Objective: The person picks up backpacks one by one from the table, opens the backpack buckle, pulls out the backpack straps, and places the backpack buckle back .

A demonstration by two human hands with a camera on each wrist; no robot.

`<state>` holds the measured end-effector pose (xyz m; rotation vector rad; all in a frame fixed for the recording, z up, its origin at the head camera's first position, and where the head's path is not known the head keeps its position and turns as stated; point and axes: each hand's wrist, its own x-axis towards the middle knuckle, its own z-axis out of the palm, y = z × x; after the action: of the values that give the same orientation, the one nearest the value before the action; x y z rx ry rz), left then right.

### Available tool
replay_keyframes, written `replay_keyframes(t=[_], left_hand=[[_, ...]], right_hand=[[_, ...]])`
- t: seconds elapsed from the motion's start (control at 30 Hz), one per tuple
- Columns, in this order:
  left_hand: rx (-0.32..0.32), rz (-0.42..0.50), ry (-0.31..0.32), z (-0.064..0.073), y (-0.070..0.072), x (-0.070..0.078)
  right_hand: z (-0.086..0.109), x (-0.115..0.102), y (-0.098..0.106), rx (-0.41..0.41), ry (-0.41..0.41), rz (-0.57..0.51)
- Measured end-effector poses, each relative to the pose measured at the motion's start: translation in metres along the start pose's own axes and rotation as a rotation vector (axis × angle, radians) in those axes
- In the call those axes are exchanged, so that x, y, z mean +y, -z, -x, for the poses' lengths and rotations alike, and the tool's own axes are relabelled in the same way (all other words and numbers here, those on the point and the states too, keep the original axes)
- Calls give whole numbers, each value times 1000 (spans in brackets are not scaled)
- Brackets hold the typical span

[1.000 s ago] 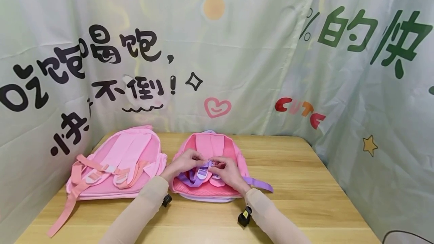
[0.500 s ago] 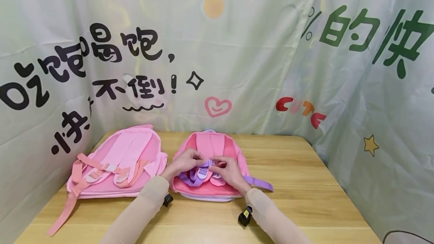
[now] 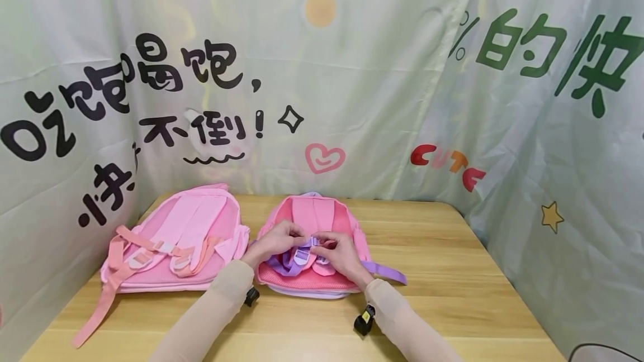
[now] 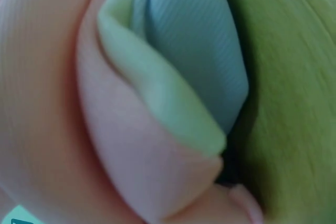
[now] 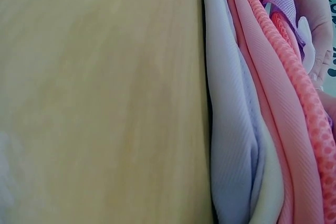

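A pink backpack (image 3: 317, 211) with purple straps lies on the table, back panel up. Over its middle, both hands meet at a small purple buckle (image 3: 313, 242). My left hand (image 3: 278, 240) pinches the purple strap on the buckle's left side. Thumb and fingers of my right hand (image 3: 341, 253) pinch the buckle's right side; its exact parts are too small to tell. Just below sits a white strap adjuster (image 3: 301, 257). In the left wrist view, the bag's side fabric (image 4: 152, 150) fills most of the picture. The right wrist view has the mesh edge (image 5: 294, 72) close up.
On the left lies a second pink backpack (image 3: 188, 217) with orange straps, one strap end (image 3: 95, 317) trailing toward the front. A loose purple strap end (image 3: 386, 272) sticks out right of the nearer bag. Fabric curtains (image 3: 372, 99) enclose the wooden table (image 3: 427, 317).
Both hands stay at the buckle with barely visible finger movement. The whole head view has shifted very slightly.
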<state>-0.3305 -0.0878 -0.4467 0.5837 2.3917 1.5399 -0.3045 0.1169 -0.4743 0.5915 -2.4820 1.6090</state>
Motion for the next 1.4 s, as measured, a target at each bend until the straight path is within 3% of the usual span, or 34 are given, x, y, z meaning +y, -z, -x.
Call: replay_keyframes(t=[0.27, 0.53, 0.83, 1.07, 1.4], left_hand=[[-3, -11, -32, 0, -2, 2], [-22, 13, -4, 1, 2, 2], [-33, -37, 3, 3, 9, 3], [-47, -64, -30, 4, 14, 2], [-49, -41, 8, 6, 11, 6]], right_hand=[[0, 1, 0, 0, -9, 2], [0, 1, -1, -4, 10, -16], [1, 1, 0, -3, 7, -17], [1, 0, 1, -7, -9, -20], [1, 0, 0, -1, -15, -17]])
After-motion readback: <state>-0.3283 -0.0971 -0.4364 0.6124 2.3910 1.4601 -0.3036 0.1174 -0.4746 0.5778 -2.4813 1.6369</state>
